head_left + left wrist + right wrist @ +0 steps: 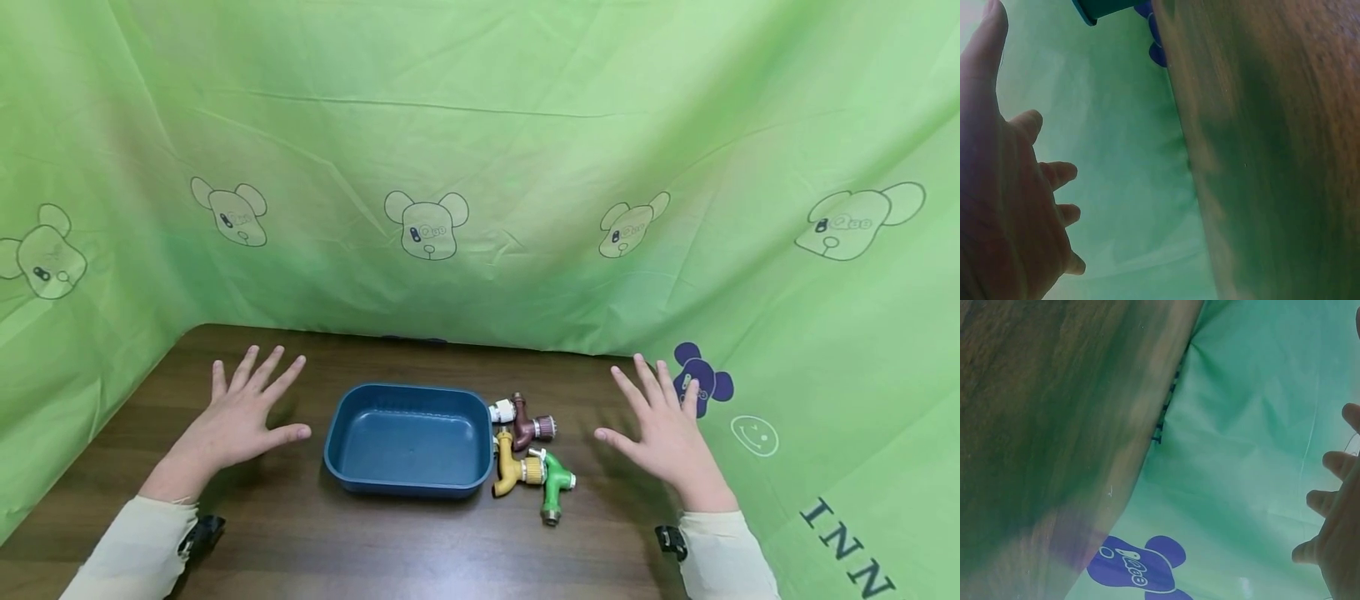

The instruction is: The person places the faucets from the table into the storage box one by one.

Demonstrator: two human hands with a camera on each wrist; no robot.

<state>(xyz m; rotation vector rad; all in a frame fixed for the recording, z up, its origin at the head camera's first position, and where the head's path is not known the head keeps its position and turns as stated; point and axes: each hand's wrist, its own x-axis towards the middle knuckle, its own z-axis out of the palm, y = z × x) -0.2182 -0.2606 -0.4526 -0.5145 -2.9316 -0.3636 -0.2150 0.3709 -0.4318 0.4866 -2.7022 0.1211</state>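
Observation:
My left hand [236, 425] hovers to the left of a blue plastic basin [408, 485], its fingers spread and holding nothing. On the far right, my right hand [671, 437] is likewise spread above the table, touching nothing. Against the basin's right side lie several taps: a maroon tap [522, 425], a yellow tap [507, 467] and a green tap [555, 483]. A white fitting [502, 411] shows beside the maroon one; what it belongs to is partly hidden. In the left wrist view, a corner of the basin [1104, 7] appears at the top.
The brown wooden table [360, 550] meets a green curtain [480, 292] at its back and sides. Bear-head drawings and letters are printed on the cloth. Each wrist wears a black strap device, such as the right wrist camera [671, 542].

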